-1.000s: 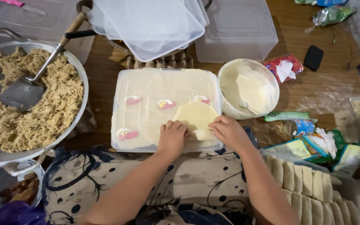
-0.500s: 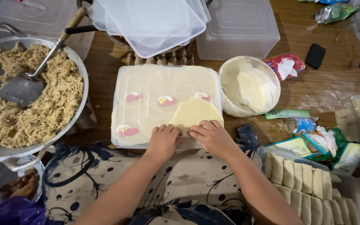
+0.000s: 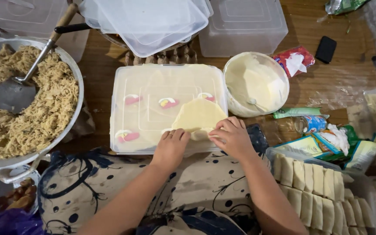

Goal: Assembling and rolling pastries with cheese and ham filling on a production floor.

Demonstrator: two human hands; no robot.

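A pale yellow round wrapper [image 3: 199, 114] lies on the flat lid of a clear plastic box [image 3: 144, 87] in front of me. My left hand [image 3: 170, 146] rests at the wrapper's near edge, fingertips on it. My right hand [image 3: 233, 137] pinches the wrapper's near right edge and folds it over toward the middle. What lies under the fold is hidden by my fingers. A white bowl of pale batter or paste [image 3: 256, 83] with a spoon in it stands just right of the box.
A big metal pan of shredded brownish filling [image 3: 44, 117] with a spatula [image 3: 11, 93] sits at left. Clear lids [image 3: 149, 21] and a plastic box [image 3: 242, 26] stand behind. Rows of folded rolls [image 3: 318, 182] fill a container at right, beside packets [image 3: 323, 143] and a black phone [image 3: 326, 49].
Both hands have slid back toward me along the wrapper's near edge. The wrapper's near part is now lifted and folded by my right hand.
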